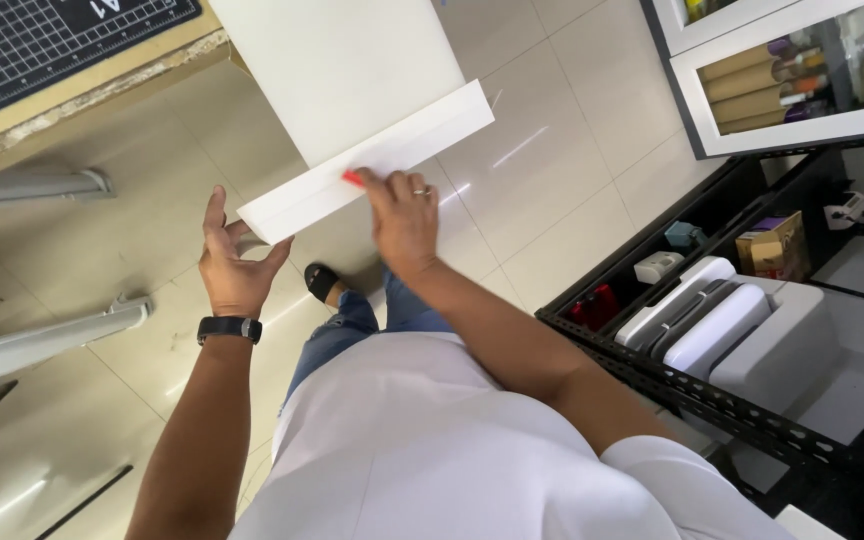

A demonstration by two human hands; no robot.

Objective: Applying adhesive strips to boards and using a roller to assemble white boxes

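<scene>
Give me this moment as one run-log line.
left hand: supports folded flap's end | right hand: presses small red tool on fold | white paper sheet: held up, bottom edge folded

1. There is a single view, from a camera worn on the person's head.
2. It looks steeply down over the person's chest to the tiled floor [552,180].
3. It sits close: the left hand [235,262] and right hand [402,222] lie near the middle of the picture, at arm's reach.
4. Left of the hands it catches a table edge [82,85]; right of them, a black shelf rack [712,395].
</scene>
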